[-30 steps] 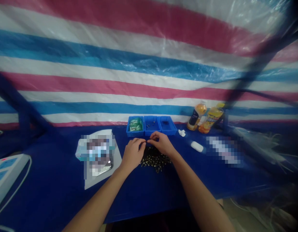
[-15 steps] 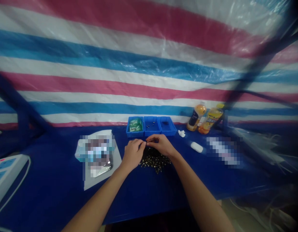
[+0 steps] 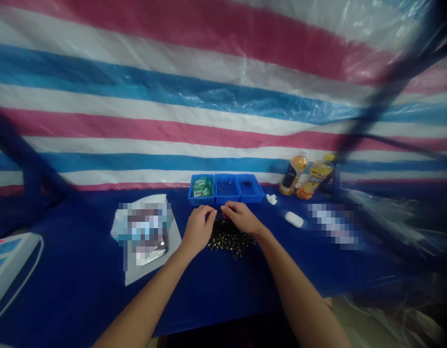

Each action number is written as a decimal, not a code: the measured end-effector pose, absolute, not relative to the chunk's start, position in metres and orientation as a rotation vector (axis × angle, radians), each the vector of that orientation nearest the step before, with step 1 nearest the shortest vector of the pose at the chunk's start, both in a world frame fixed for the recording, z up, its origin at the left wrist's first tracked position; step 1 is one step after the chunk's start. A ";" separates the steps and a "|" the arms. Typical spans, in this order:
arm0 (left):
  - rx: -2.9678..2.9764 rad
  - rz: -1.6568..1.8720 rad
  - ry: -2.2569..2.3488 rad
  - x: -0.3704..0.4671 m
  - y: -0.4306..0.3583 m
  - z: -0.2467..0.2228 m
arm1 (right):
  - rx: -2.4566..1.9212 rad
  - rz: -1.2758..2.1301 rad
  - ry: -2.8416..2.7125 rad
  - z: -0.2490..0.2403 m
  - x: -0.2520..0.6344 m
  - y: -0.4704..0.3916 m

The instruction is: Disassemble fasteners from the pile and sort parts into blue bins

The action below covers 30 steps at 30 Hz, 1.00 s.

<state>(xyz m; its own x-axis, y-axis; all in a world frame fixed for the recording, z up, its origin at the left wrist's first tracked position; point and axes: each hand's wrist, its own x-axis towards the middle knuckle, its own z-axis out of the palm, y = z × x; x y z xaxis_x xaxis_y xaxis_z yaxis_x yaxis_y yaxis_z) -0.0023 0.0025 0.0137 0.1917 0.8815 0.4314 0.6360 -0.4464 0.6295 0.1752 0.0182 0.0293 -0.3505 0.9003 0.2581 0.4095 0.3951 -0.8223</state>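
Note:
My left hand (image 3: 197,229) and my right hand (image 3: 241,217) meet fingertip to fingertip above a heap of small dark screw-like parts (image 3: 228,240) on the blue table (image 3: 81,280). Their fingers are pinched together around something tiny that is too small to make out. Just beyond the hands stand three blue bins: the left bin (image 3: 201,189) holds green pieces, the middle bin (image 3: 226,188) a few small parts, the right bin (image 3: 249,187) something dark.
A white sheet with a blurred packet (image 3: 145,232) lies left of the heap. Two orange drink bottles (image 3: 308,180) stand at the back right, with a small white object (image 3: 294,219) near them. A white power strip (image 3: 9,263) sits at the far left. A striped tarp hangs behind.
Both hands stay pinched together over the heap, with only slight shifts of the fingers. The view has drifted a little.

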 end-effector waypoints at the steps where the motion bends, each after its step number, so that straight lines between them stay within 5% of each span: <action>1: 2.151 1.123 1.423 -0.002 0.003 0.013 | -1.125 0.880 -1.922 0.029 0.175 0.018; 12: 1.920 1.225 1.372 -0.001 0.000 0.017 | -1.155 1.114 -1.574 0.019 0.194 0.035; 20: 1.982 1.214 1.392 -0.001 0.000 0.013 | -1.333 0.899 -1.147 0.010 0.225 0.048; 30: 2.091 1.127 1.407 -0.002 0.001 0.012 | -1.544 0.574 -1.514 0.007 0.217 0.042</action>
<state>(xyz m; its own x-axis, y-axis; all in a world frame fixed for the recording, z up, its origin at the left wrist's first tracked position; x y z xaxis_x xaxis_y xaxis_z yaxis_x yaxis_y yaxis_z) -0.0021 0.0008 0.0122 0.1778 0.8960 0.4068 0.5930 -0.4275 0.6824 0.2174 0.0421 0.0073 0.1528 0.9573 0.2454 0.5542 0.1226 -0.8233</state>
